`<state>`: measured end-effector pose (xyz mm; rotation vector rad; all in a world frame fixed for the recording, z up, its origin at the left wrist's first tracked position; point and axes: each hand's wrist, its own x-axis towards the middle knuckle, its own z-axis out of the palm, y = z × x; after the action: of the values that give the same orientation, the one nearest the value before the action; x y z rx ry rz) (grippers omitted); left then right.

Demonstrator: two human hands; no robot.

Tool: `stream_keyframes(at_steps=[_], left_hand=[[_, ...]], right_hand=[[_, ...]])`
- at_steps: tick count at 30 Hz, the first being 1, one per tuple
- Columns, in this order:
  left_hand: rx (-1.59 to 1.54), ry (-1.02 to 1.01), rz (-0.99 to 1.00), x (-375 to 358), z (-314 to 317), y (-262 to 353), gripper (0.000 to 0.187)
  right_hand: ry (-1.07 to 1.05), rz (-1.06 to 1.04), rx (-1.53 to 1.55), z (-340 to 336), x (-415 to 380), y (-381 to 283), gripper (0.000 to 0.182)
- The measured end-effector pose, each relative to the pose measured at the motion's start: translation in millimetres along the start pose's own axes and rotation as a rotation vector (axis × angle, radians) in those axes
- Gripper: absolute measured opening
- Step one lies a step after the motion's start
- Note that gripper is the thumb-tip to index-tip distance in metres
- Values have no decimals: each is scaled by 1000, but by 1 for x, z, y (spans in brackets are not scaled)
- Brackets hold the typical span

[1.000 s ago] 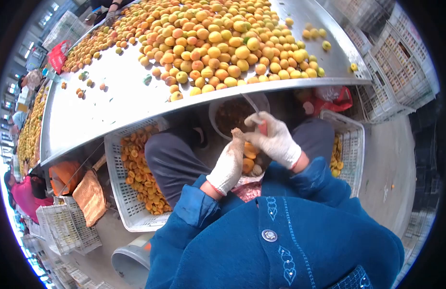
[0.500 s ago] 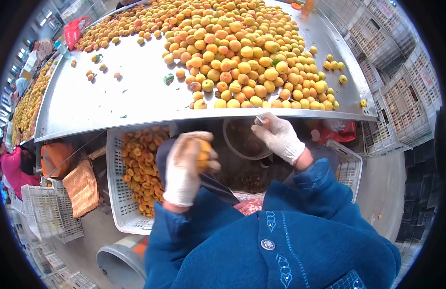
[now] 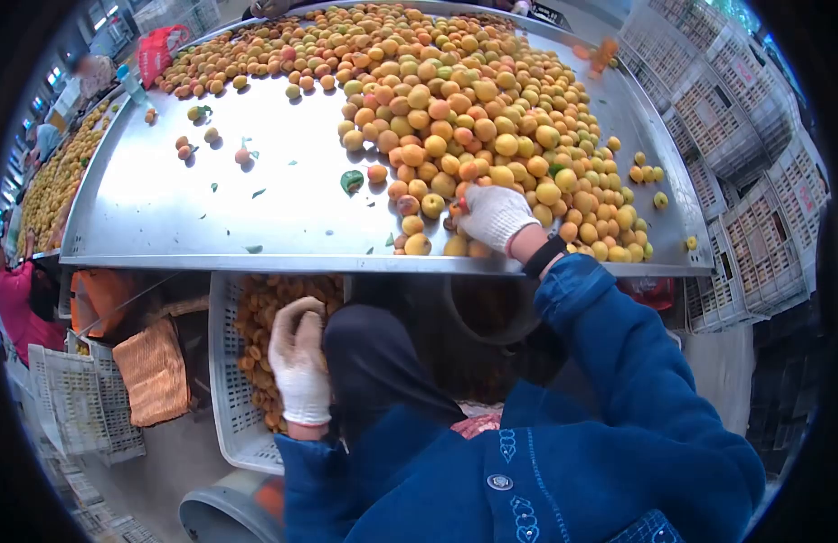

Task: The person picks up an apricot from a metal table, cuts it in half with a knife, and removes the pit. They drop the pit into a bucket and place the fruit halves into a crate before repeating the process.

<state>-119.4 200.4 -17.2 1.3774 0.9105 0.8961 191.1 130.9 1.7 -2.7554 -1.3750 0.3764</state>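
Note:
My right hand (image 3: 498,217), in a white knitted glove, reaches onto the near edge of the apricot pile (image 3: 473,118). Its fingers are closed round a small knife (image 3: 458,207), of which only a bit of orange-red handle shows; the blade is hidden. Apricots lie right beside the fingertips. My left hand (image 3: 299,362), also gloved, hangs over a white plastic crate (image 3: 222,362) of pitted apricot halves (image 3: 256,348). Its fingers are loosely bent and apart, with no fruit visible in them.
A metal table (image 3: 283,204) with a raised front rim carries the pile, loose leaves and stray apricots. Below stands a dark round bucket (image 3: 491,312). Stacked crates (image 3: 744,172) rise at right. A grey bin (image 3: 222,511) is at lower left; people work at far left.
My right hand has moved up from the table's front edge onto the pile. My left hand has lowered leftward over the crate, and the apricot it held has gone from it.

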Motion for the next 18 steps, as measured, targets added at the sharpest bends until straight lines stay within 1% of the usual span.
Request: stream_keyframes(at_steps=[1,3,4,5,7,8,11,13,14,16,17,18], left_hand=[[-47,-46,-24,2,6,0,14],[-61,-108,-57,5,18,4,15],[-62,-136,-42,5,23,5,15],[-67,-168,-78,5,28,7,16],[-110,-237,-62,7,39,4,16],[-122,-264,-103,7,43,3,16],[-106,-324,-79,3,52,7,17],[-141,-343,-102,0,57,8,18],[-174,-358,-132,-4,59,8,18],[-206,-364,-143,-9,65,1,19],[-241,-378,-154,-11,69,-3,20],[-217,-402,-134,-12,73,-5,27]], right_hand=[[-64,-19,-55,2,7,-1,35],[-79,-5,-87,-2,11,-11,34],[-92,6,-113,0,15,-14,34],[-107,17,-137,3,16,-17,33],[-88,32,-134,6,15,-21,32],[-85,14,-114,7,16,-19,32],[-66,22,-47,8,18,-8,34],[13,-40,55,10,15,3,38],[12,-46,55,4,7,2,38],[7,-1,339,-10,-14,0,39],[1,-4,344,-11,-26,-1,39],[11,-31,474,-10,-42,-2,35]])
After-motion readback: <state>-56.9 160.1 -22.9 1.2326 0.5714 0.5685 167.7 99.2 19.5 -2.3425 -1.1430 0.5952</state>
